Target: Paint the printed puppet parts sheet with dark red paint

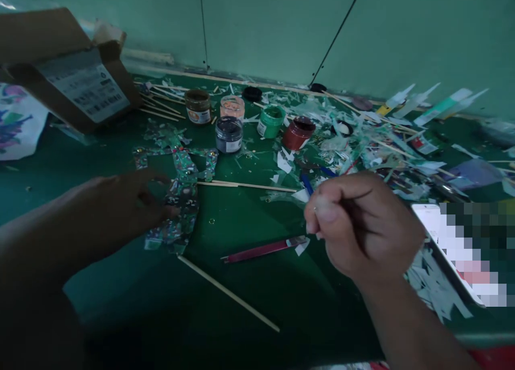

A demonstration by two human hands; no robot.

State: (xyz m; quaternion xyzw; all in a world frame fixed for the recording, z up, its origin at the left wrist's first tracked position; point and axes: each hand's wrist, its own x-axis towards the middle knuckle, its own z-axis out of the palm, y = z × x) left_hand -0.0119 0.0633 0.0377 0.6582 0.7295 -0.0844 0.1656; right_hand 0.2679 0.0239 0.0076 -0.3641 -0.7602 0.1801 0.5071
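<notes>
A flat, patterned cut-out figure [187, 195] in green, red and white lies on the green table, small shiny rings or studs on its arms. Over its left side is my left hand [132, 201], thumb and forefinger apart, the fingertips resting at the figure's edge. My right hand [358, 225] is raised right of centre, thumb and forefinger pinched together; a tiny glint shows between them, too small to name. Thin wooden sticks [229, 293] extend from the figure's bottom and right side. Red tweezers [261, 249] and a small metal ring [212, 221] lie between my hands.
Open paint jars [229, 135] stand behind the figure. Film and paper scraps [362, 142] litter the back right, near several glue bottles [442, 107]. At the left back is a cardboard box [76, 75]; a phone [432, 220] lies at the right.
</notes>
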